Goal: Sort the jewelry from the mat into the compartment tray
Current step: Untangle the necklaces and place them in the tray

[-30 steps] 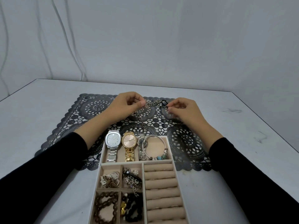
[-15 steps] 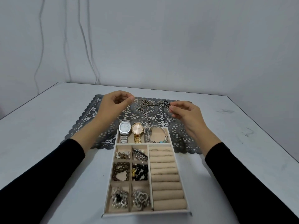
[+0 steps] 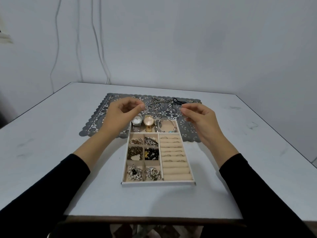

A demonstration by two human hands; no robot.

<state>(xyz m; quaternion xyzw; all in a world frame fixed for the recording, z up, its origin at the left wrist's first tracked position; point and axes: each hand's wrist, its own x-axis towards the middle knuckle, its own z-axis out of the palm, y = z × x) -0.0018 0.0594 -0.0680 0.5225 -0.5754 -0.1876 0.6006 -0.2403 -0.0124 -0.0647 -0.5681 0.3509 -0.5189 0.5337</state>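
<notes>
The white compartment tray lies in front of me, its far end on the dark lace mat. It holds watches, a bangle, beads, chains and rings. My left hand hovers over the tray's far left corner and pinches a small silvery ring between thumb and forefinger. My right hand hovers at the far right corner and pinches another small ring-like piece. A silver chain and a small black piece lie on the mat behind the hands.
The tray's ring rolls on the right side carry several rings. The white table ends at a front edge close to me. Cables hang down the wall behind the table.
Both hands have drawn apart and come back from the chain toward the tray, each pinching a small piece. The view has pulled back, so the whole tray shows.
</notes>
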